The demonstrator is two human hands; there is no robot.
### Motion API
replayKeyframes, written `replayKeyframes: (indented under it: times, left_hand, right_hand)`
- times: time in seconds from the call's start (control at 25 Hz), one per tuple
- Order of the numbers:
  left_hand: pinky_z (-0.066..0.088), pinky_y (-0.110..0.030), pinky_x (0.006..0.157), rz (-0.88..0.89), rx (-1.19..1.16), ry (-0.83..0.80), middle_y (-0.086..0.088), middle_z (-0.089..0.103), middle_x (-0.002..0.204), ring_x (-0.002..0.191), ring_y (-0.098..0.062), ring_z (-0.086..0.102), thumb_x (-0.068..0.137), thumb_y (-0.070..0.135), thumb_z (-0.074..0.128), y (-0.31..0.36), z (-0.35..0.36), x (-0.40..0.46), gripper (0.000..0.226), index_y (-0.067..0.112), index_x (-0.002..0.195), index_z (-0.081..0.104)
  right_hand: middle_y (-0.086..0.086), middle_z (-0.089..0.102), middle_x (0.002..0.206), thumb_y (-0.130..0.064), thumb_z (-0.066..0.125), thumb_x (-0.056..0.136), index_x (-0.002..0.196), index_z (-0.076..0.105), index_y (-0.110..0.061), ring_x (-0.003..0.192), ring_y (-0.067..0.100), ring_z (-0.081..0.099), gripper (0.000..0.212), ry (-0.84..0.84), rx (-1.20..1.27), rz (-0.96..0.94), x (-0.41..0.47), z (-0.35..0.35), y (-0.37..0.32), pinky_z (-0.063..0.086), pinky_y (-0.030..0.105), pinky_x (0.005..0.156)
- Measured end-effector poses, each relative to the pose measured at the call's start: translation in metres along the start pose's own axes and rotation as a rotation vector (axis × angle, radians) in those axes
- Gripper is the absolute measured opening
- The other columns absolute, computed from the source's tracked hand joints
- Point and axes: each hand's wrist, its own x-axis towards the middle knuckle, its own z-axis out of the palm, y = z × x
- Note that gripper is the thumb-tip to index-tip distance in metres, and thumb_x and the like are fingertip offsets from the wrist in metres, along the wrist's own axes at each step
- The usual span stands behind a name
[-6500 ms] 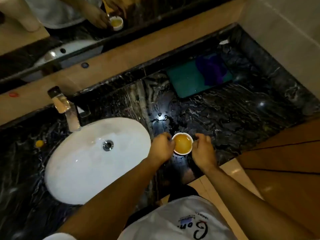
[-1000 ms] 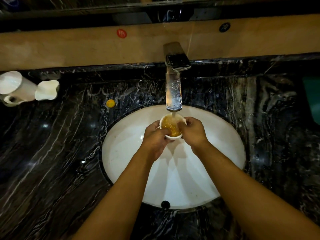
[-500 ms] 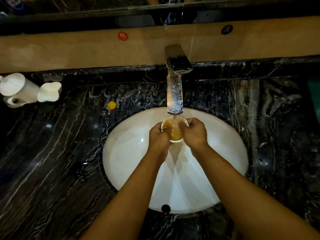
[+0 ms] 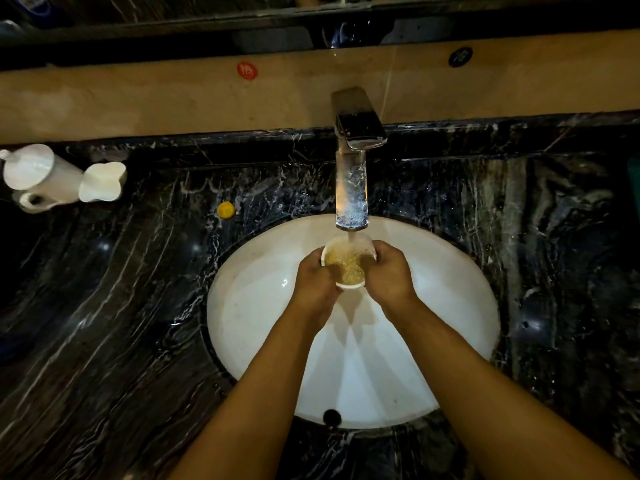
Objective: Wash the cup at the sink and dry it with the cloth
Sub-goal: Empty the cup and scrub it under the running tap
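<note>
One dark marble counter (image 4: 104,341) with white veining fills the scene from left to right. Set into it at centre is a white oval sink (image 4: 259,306), its overflow hole on the near wall. A beige wall strip (image 4: 138,98) runs along the far side of the counter and carries a red round sticker (image 4: 247,70) and a dark round sticker (image 4: 460,56). A chrome tap (image 4: 353,161) stands at the far edge of the sink, and water falls from its spout. At far left on the counter lie a white jug (image 4: 38,178) on its side and, touching it, a small white vessel (image 4: 102,181). A small yellow object (image 4: 225,210) sits on the counter near the sink's far-left rim.

The cup (image 4: 346,265), white with frothy yellowish liquid inside, is held over the sink directly under the running water. The left hand (image 4: 315,282) grips its left side with fingers curled around it. The right hand (image 4: 389,271) grips its right side likewise, fingers wrapped over the rim.
</note>
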Motion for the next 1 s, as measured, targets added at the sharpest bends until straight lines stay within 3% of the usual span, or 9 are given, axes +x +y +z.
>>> replayKeyframes:
  times: [0.12, 0.24, 0.36, 0.52, 0.6, 0.68, 0.76, 0.88, 1.0]
  left_hand:
    - [0.061, -0.047, 0.089, -0.001, 0.007, -0.009, -0.018, 0.072, 0.111, 0.102, -0.035, 0.07, 0.09, -0.015, 0.05, -0.004, -0.008, 0.0, 0.04, 0.006, 0.119, 0.066]
    - [0.062, -0.048, 0.086, 0.015, 0.064, 0.195, -0.018, 0.074, 0.109, 0.098, -0.034, 0.072, 0.099, 0.0, 0.054, -0.005, -0.008, 0.007, 0.023, 0.012, 0.108, 0.07]
    - [0.062, -0.042, 0.081, 0.008, 0.071, 0.285, -0.01, 0.073, 0.099, 0.09, -0.027, 0.07, 0.099, 0.002, 0.055, -0.001, -0.003, 0.012, 0.023, 0.021, 0.094, 0.068]
    - [0.059, -0.053, 0.093, 0.019, 0.124, 0.161, -0.016, 0.073, 0.112, 0.104, -0.034, 0.071, 0.09, -0.008, 0.059, 0.001, -0.004, 0.013, 0.033, 0.014, 0.113, 0.069]
    - [0.058, -0.056, 0.094, 0.007, 0.075, 0.077, -0.018, 0.072, 0.116, 0.108, -0.039, 0.069, 0.081, -0.018, 0.06, -0.001, -0.007, 0.011, 0.049, 0.01, 0.12, 0.068]
    - [0.058, -0.058, 0.092, 0.0, 0.006, 0.081, -0.019, 0.072, 0.116, 0.108, -0.04, 0.069, 0.074, -0.023, 0.061, -0.004, -0.008, 0.011, 0.057, 0.008, 0.122, 0.067]
    - [0.06, -0.056, 0.091, 0.008, -0.02, 0.178, -0.018, 0.073, 0.112, 0.104, -0.038, 0.07, 0.077, -0.018, 0.065, -0.005, -0.004, 0.014, 0.046, 0.01, 0.114, 0.068]
    - [0.061, -0.051, 0.088, -0.009, -0.028, 0.341, -0.016, 0.074, 0.104, 0.099, -0.036, 0.073, 0.087, -0.003, 0.068, -0.002, 0.004, 0.021, 0.022, 0.018, 0.092, 0.068]
    - [0.063, -0.047, 0.081, 0.003, 0.003, 0.339, -0.015, 0.073, 0.105, 0.099, -0.036, 0.072, 0.095, -0.002, 0.058, 0.001, 0.005, 0.023, 0.022, 0.016, 0.097, 0.07]
  right_hand:
    - [0.006, 0.075, 0.107, -0.012, 0.056, 0.097, 0.114, 0.071, -0.012, 0.099, 0.025, 0.07, 0.022, 0.044, -0.058, -0.018, -0.001, 0.003, -0.003, 0.059, 0.043, 0.091]
    - [0.005, 0.074, 0.106, -0.01, 0.056, 0.095, 0.109, 0.067, -0.016, 0.099, 0.025, 0.07, 0.019, -0.042, -0.03, -0.025, -0.006, 0.008, -0.003, 0.058, 0.045, 0.091]
    - [0.004, 0.072, 0.111, -0.004, 0.058, 0.087, 0.11, 0.063, -0.026, 0.102, 0.026, 0.069, 0.032, -0.11, 0.028, 0.026, -0.01, 0.01, 0.0, 0.058, 0.052, 0.092]
    - [0.001, 0.074, 0.104, -0.014, 0.067, 0.089, 0.111, 0.067, -0.019, 0.095, 0.021, 0.071, 0.022, -0.037, -0.036, -0.041, -0.005, 0.0, -0.001, 0.06, 0.038, 0.082]
    - [-0.001, 0.071, 0.095, -0.022, 0.065, 0.093, 0.103, 0.067, -0.015, 0.088, 0.02, 0.068, 0.012, 0.028, -0.147, -0.055, 0.0, -0.005, -0.01, 0.051, 0.025, 0.067]
    - [-0.002, 0.068, 0.095, -0.025, 0.062, 0.096, 0.099, 0.065, -0.016, 0.086, 0.02, 0.064, 0.01, 0.037, -0.196, -0.045, 0.004, -0.005, -0.014, 0.044, 0.022, 0.062]
    - [0.002, 0.07, 0.103, -0.02, 0.057, 0.097, 0.105, 0.062, -0.016, 0.092, 0.022, 0.067, 0.011, 0.005, -0.111, -0.009, 0.003, -0.003, -0.013, 0.054, 0.027, 0.068]
    - [0.009, 0.071, 0.114, -0.007, 0.054, 0.092, 0.114, 0.059, -0.019, 0.096, 0.027, 0.071, 0.026, -0.067, 0.047, 0.074, -0.003, 0.003, -0.005, 0.064, 0.047, 0.077]
    - [0.011, 0.071, 0.113, -0.004, 0.061, 0.088, 0.114, 0.058, -0.021, 0.095, 0.029, 0.072, 0.031, -0.071, 0.116, 0.098, -0.004, 0.007, 0.0, 0.064, 0.051, 0.076]
